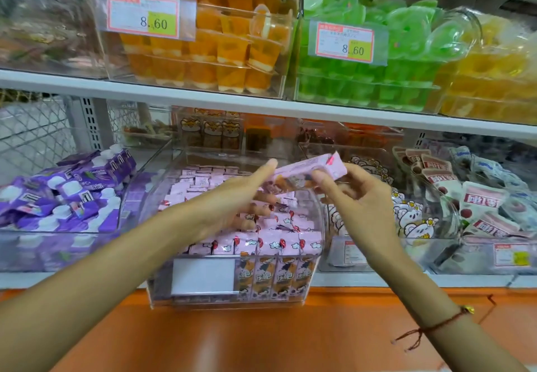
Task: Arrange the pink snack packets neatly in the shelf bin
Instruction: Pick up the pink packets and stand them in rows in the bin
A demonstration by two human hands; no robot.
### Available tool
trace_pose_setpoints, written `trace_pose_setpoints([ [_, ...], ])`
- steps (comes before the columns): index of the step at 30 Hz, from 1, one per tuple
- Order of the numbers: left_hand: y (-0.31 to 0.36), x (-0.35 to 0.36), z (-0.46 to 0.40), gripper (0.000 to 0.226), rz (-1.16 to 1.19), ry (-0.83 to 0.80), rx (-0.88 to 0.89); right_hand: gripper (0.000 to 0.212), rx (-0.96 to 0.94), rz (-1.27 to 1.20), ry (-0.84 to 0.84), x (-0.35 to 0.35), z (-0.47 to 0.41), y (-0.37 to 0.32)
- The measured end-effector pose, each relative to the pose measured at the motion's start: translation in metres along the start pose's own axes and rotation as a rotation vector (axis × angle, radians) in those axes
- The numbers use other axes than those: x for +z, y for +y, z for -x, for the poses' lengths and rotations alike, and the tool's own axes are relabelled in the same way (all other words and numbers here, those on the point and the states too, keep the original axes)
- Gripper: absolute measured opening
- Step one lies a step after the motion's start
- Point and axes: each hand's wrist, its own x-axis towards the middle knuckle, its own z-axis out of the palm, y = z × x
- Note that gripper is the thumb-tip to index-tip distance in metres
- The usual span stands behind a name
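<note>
orange jelly bin tag (143, 14): 8.60 | green jelly bin tag (345, 41): 8.60

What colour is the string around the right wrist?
Dark red, with a small gold bead; the wrist string shows in the head view.

lower shelf (377, 280) | clear bin (315, 226) of pink packets (279, 242) (centre) | purple pouches bin (58, 243) — left | bear packets bin (406, 255) — right
</note>
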Motion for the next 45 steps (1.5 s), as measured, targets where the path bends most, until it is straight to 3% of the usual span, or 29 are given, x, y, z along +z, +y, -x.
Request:
trace_pose_setpoints([
  [4, 0.000, -0.005, -0.001, 0.037, -0.410, 0.109, 0.164, 0.015, 0.191, -0.171, 0.049, -0.006, -0.002, 0.004],
  [7, -0.003, -0.005, -0.003, 0.036, -0.461, 0.170, 0.273, 0.014, 0.219, -0.195, 0.047, -0.006, -0.001, 0.006],
  [12, -0.013, 0.000, -0.012, 0.028, -0.485, 0.258, 0.425, 0.035, 0.182, -0.318, 0.098, -0.004, -0.002, 0.009],
  [15, -0.028, -0.002, -0.018, 0.038, -0.776, 0.281, 0.448, 0.028, 0.088, -0.174, 0.189, -0.004, -0.009, 0.013],
  [19, -0.047, -0.010, -0.025, 0.042, -1.126, 0.088, 0.450, 0.029, -0.096, 0.110, 0.176, -0.002, -0.023, 0.020],
  [23, -0.051, -0.011, -0.029, 0.043, -1.178, 0.070, 0.455, 0.025, -0.216, 0.465, -0.095, 0.004, -0.036, 0.028],
  [27, -0.055, -0.011, -0.029, 0.045, -1.183, 0.109, 0.455, 0.035, -0.339, 0.830, -0.311, -0.002, -0.053, 0.025],
  [30, -0.056, -0.009, -0.030, 0.044, -1.180, 0.152, 0.474, 0.039, -0.318, 0.944, -0.442, -0.002, -0.063, 0.015],
  [36, -0.055, -0.009, -0.029, 0.042, -1.164, 0.157, 0.464, 0.041, -0.384, 1.052, -0.494, 0.015, -0.067, 0.014],
  [41, -0.055, -0.008, -0.028, 0.041, -1.155, 0.177, 0.472, 0.036, -0.260, 1.128, -0.594, 0.021, -0.051, 0.029],
  [45, -0.052, -0.010, -0.027, 0.040, -1.131, 0.169, 0.472, 0.039, -0.347, 1.026, -0.422, 0.011, -0.028, 0.035],
])
